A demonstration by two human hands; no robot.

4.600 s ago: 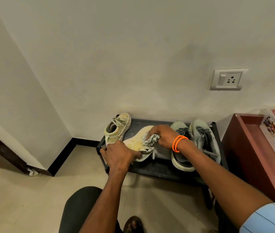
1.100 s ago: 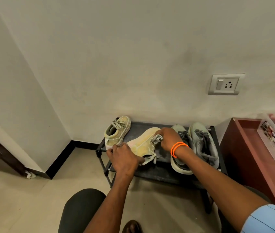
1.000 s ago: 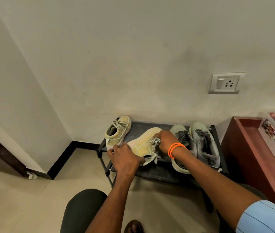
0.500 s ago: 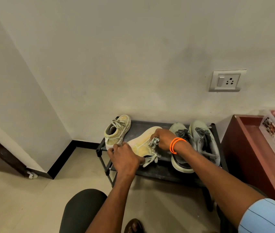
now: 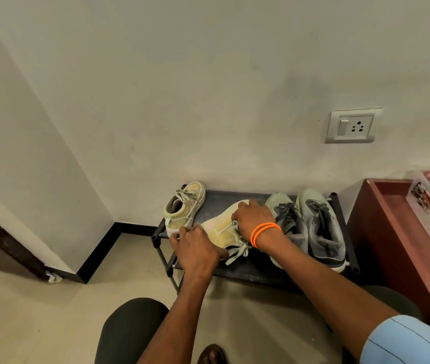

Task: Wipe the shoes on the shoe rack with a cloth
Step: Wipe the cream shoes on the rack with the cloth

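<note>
Four sneakers sit on the low black shoe rack (image 5: 256, 271) against the pale wall. We see our left hand (image 5: 195, 248) curled over the heel of the yellowish canvas sneaker (image 5: 221, 229), which lies on its side with its smooth sole turned up. Our right hand (image 5: 252, 218), with orange bands (image 5: 263, 232) at the wrist, presses on that sole; the crumpled grey cloth (image 5: 235, 224) shows only a little under the fingers, so we cannot tell the grip. The grey sneakers (image 5: 311, 227) stand just beside.
</note>
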